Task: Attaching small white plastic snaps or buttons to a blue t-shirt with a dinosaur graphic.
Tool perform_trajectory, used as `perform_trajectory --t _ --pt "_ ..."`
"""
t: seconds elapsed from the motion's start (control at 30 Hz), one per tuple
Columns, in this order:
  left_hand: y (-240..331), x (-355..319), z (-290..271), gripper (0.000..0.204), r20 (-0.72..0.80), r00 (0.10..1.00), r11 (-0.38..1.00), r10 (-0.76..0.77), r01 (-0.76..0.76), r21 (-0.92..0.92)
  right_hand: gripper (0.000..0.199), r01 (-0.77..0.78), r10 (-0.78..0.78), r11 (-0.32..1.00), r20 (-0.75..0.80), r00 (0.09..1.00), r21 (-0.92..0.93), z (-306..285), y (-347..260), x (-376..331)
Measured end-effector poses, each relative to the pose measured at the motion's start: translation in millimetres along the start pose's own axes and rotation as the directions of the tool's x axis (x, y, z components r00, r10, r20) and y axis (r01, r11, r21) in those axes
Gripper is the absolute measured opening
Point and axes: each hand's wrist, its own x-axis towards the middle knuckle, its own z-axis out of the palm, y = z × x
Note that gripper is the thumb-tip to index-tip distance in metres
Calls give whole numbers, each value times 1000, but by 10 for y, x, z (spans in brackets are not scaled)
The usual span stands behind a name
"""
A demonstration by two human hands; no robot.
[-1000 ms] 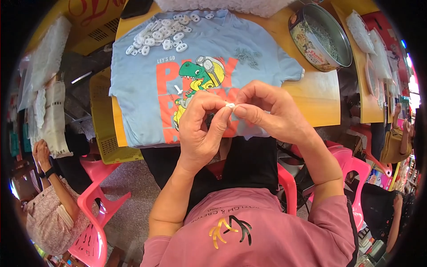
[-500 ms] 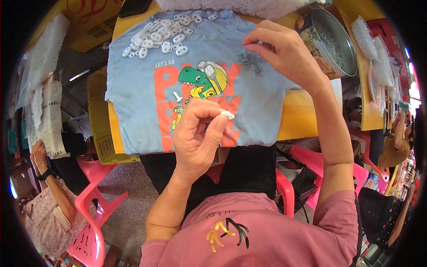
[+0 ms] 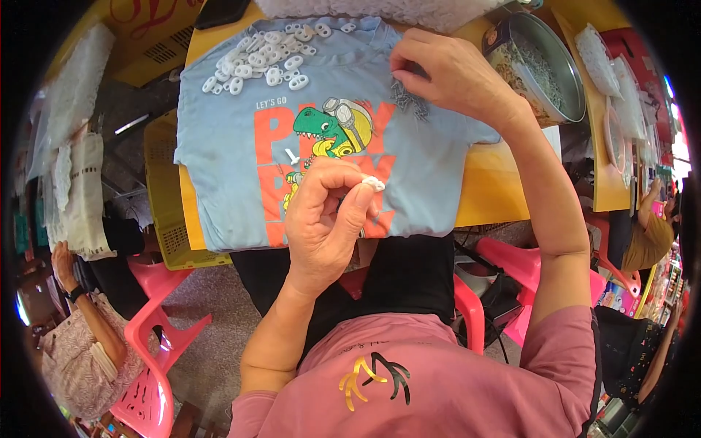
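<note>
While the left hand [image 3: 325, 219] pinches a small white plastic piece [image 3: 373, 182] at its fingertips, the right hand [image 3: 456, 73], fingers curled, touches little metal pins [image 3: 409, 98] on the blue shirt [image 3: 219, 160] just beyond.

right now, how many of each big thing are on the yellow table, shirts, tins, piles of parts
light blue t-shirt: 1
round metal tin: 1
pile of white plastic pieces: 1, on the shirt
small heap of grey metal bits: 1, under the right hand
Total: 4
One more white piece is pinched in the left hand fingers, above the shirt.
</note>
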Motion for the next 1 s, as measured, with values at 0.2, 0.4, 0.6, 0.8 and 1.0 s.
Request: perform_trajectory --t 0.2,0.4,0.6,0.8,1.0 --pt "2 -3 -3 6 -8 1000 1000 -9 9 -17 11 -241 269 900 -28 963 362 -79 45 -96" --pt "-38 29 -16 5 -48 999 996 5 -9 -87 11 -224 399 510 2 917 830 -214 -518 -329" --pt "-40 77 7 10 -150 988 995 24 -39 -94 15 -365 427 321 211 880 874 -24 -1000 -499" --pt "-41 47 -3 9 -98 995 994 0 -12 -112 20 -225 476 139 134 869 964 168 -1124 -447" --pt "-47 33 -17 9 -105 994 989 16 -31 -145 25 -245 525 104 157 837 964 184 -1210 -414"
